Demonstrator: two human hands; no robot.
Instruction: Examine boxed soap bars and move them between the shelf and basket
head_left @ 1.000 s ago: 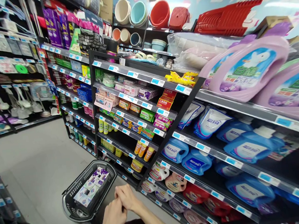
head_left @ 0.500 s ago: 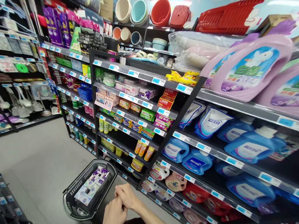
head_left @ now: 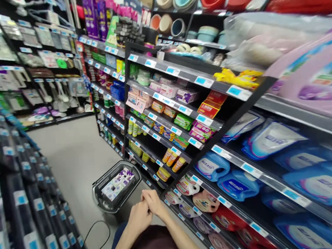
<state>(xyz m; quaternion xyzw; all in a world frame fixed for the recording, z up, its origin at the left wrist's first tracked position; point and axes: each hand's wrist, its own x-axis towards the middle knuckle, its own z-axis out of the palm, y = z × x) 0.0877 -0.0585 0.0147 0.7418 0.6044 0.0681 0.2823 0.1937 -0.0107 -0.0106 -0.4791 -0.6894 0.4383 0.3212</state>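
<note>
My left hand (head_left: 140,216) and my right hand (head_left: 153,201) meet in front of my body, fingers curled together at the lower middle of the view. Whether anything small lies between them is hidden. Just beyond them, to the left, a black basket (head_left: 102,205) stands low in the aisle, with white and purple boxes (head_left: 119,184) in it. Neither hand touches the basket.
Shelves with blue detergent bottles (head_left: 237,186) line the right side, and soap boxes (head_left: 183,122) sit farther along. Another tagged shelf (head_left: 30,198) borders the left. A black cable (head_left: 109,232) loops near the floor beside my body.
The view has shifted left, so the shelves and basket appear farther right, and the left shelf shows more. My hands stay together and appear slightly farther right.
</note>
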